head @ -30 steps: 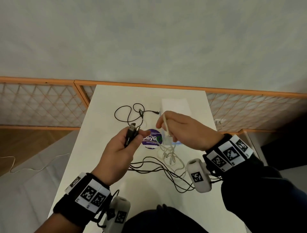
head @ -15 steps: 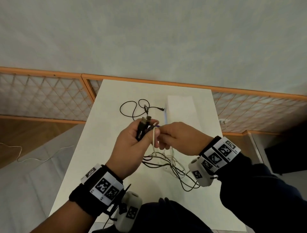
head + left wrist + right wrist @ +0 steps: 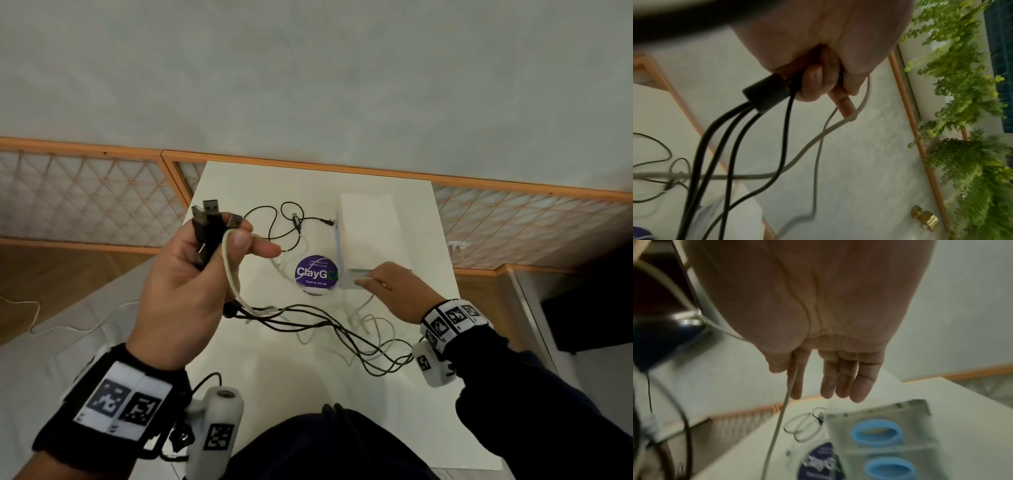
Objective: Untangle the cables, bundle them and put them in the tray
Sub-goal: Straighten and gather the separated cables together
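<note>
While several black USB plugs (image 3: 209, 219) are clamped upright in the raised left hand (image 3: 185, 284), a thick white cable (image 3: 230, 270) is looped over its thumb and index finger, and the black leads (image 3: 719, 146) trail down from the fist to the white surface (image 3: 274, 383). The left fingers (image 3: 812, 84) are curled tightly round the bundle of leads. The right hand (image 3: 394, 291) is held low near the front corner of the tray, with its fingers (image 3: 840, 379) almost straight; a thin white cable (image 3: 781, 415) is seen running along the index finger, and it seems to be lightly pinched against the thumb, though blur leaves this uncertain.

Much of the cabling is not yet separated: black and white strands (image 3: 346, 329) are crossed over one another on the surface between the two hands, and a further thin black cable (image 3: 284, 222) is lying in loops near the far edge, just beside the tray. If the left hand were lifted further, the crossings could be drawn into a tighter knot. The white cable could also slip from the light right-hand hold. The loose far cable could be dragged off the surface by a snag.

The translucent rectangular plastic tray (image 3: 370, 236) is standing at the far right of the surface, beside a round purple sticker (image 3: 315, 273). Two blue rings (image 3: 877, 433) are seen inside it in the right wrist view; no cable has been placed in it.
</note>
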